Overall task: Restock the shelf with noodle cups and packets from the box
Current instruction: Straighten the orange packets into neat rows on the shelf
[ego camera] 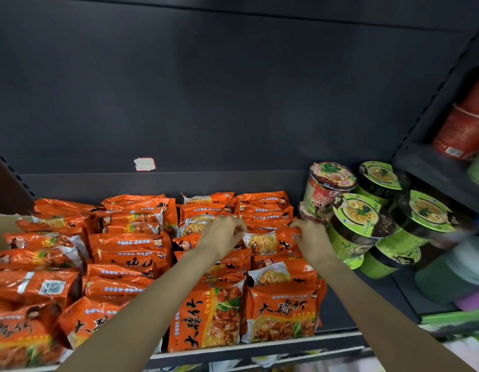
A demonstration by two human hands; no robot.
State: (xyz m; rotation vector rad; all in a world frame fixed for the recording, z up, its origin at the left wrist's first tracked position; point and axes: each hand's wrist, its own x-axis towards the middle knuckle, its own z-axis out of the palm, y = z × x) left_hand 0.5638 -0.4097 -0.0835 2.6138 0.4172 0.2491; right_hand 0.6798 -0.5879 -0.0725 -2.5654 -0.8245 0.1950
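Observation:
Several orange noodle packets [125, 245] stand in rows across the dark shelf [337, 304]. My left hand [223, 234] and my right hand [310, 237] both reach into the right-hand rows. Between them they hold one orange packet [270, 241]: the left pinches its upper left edge, the right grips its upper right corner. Green-lidded noodle cups [359, 226] and a red-and-white cup [328, 186] are stacked on the shelf just right of my right hand. The box is out of view.
The shelf's dark back panel [233, 103] carries a small torn white label [144, 164]. A higher shelf on the right holds red noodle cups [463, 130]. More green cups [431, 218] lie tilted at the far right. The front rail [260, 347] runs along the bottom.

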